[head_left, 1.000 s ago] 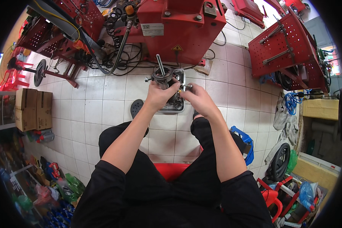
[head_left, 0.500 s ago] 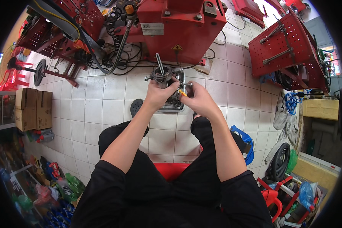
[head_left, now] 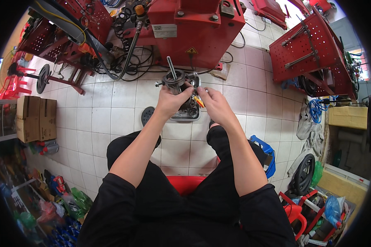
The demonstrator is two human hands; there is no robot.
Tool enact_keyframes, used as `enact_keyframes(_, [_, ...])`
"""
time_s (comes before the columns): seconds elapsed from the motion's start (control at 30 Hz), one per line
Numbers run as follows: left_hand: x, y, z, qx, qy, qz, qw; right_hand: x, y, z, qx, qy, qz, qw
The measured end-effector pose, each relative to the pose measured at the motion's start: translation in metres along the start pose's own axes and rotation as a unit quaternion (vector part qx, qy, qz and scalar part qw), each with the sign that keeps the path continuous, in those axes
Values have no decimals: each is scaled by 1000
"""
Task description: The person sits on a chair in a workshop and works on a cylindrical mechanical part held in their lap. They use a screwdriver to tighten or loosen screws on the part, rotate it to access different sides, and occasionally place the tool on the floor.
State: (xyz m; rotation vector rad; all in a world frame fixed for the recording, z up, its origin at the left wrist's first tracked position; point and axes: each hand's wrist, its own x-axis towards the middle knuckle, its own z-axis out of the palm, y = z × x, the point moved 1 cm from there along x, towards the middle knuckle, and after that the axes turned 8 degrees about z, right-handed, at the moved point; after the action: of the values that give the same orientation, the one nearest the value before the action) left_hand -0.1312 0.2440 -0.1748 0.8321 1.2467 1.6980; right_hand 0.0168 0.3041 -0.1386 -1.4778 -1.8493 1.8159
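Note:
My left hand [head_left: 172,102] is closed round a dark, round metal assembly with a ring-shaped top [head_left: 180,78]. A bright metal rod [head_left: 171,67] sticks up from the ring, and a bolt-like stub juts from its left side. To the right of it, my right hand [head_left: 215,106] is closed in a pinch beside the assembly; a small metal end shows at its fingers, but what they hold is too small to make out. An orange-yellow piece [head_left: 199,102] shows just left of the right fingers. Underneath lies a grey metal tray [head_left: 184,118] with small metal parts in it.
A large red machine [head_left: 193,41] stands ahead, with black cables [head_left: 138,74] on the tiled floor before it. Red perforated racks [head_left: 305,53] flank it. Cardboard boxes [head_left: 36,119] are at the left; a blue bag [head_left: 264,154] lies by my right leg.
My right hand has shifted slightly, its fingers drawn closer together, and the bolt end that stuck out to the right has gone from its earlier place. The assembly has tipped slightly left in my left hand.

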Motion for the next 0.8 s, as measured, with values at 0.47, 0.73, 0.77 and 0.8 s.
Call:
enact_keyframes(0.47, [1,5,1,-29,7,-3,1000,-2,7,3,-100,-25,-37,994])
enact_keyframes(0.73, [2,3,-1,-10,14,-5,1000,-2,5,4,-121,-19,-44,991])
enact_keyframes(0.77, [2,3,0,-10,18,-10,1000,-3,2,3,-99,-18,-33,994])
enact_keyframes(0.8, [2,2,0,-8,19,-11,1000,-5,-2,3,-77,-18,-23,997])
